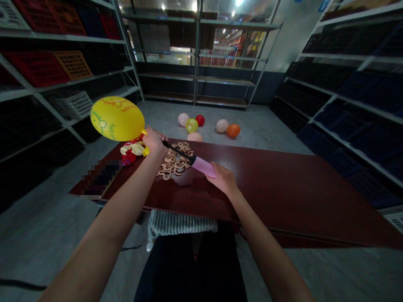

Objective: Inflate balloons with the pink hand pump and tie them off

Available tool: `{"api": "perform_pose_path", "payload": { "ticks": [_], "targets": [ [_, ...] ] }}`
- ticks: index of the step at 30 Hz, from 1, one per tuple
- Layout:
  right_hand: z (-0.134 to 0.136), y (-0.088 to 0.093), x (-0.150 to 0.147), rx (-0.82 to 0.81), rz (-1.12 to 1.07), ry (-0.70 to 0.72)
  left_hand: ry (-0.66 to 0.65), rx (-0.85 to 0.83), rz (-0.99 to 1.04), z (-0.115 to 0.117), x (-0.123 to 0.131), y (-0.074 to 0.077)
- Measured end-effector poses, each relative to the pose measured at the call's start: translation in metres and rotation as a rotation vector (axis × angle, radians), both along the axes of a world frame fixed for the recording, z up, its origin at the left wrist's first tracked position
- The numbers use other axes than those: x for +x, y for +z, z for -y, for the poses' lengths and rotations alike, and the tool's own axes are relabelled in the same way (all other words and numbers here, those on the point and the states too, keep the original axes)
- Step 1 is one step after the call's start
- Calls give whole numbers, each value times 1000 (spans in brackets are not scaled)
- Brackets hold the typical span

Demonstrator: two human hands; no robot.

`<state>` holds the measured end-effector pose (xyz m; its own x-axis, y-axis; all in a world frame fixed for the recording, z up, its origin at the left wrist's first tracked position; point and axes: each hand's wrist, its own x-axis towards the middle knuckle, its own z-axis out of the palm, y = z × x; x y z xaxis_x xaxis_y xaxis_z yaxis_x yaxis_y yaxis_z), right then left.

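Note:
A yellow inflated balloon [118, 118] with printed figures hangs out to the left, its neck pinched in my left hand [154, 142]. My left fingers close round that neck at the front end of a hand balloon pump [203, 165]; the nozzle itself is hidden by them. The pump has a black rod and a pink barrel, and my right hand [224, 178] is wrapped round the pink rear end. Below the pump lies a heap of tan rings [171, 167] on the table. Beside my left wrist sits a pile of uninflated red, white and yellow balloons [132, 151].
The dark red table [283, 180] spans the view before me. A blurred-out flat object [102, 178] lies at its left end. Several inflated balloons [192, 125] rest on the floor beyond. Shelves with crates [72, 65] stand left and right, and a metal rack [197, 79] stands behind.

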<state>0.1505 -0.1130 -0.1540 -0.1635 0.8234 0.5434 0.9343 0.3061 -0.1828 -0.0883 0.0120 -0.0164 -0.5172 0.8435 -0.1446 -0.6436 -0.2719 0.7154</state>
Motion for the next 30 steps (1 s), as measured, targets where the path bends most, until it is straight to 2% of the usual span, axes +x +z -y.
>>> {"api": "perform_pose_path", "payload": {
  "ticks": [3,6,11,14,17,22,24,27,30],
  "targets": [
    [0,0,-2,25,9,20,27,11,-10,-2,-20,13],
    [0,0,-3,49,-11,19,22,52,-30,-4,-21,23],
    [-5,-3,4,62,-87,-63,4,90,-40,-7,7,31],
    [-8,-7,9,78,-135,-113,-4,103,-47,-8,30,32],
    [-10,-8,10,69,-176,-119,-50,118,-62,-7,56,22],
    [-10,-6,9,43,-190,-145,-133,98,-80,4,108,-15],
    [-11,-6,10,30,-186,-154,-156,60,-78,8,121,-27],
    [-12,-7,8,13,-177,-158,-128,26,-77,8,123,-36],
    [-13,-8,5,2,-157,-108,-92,1,-77,4,110,-39]
  ]
}}
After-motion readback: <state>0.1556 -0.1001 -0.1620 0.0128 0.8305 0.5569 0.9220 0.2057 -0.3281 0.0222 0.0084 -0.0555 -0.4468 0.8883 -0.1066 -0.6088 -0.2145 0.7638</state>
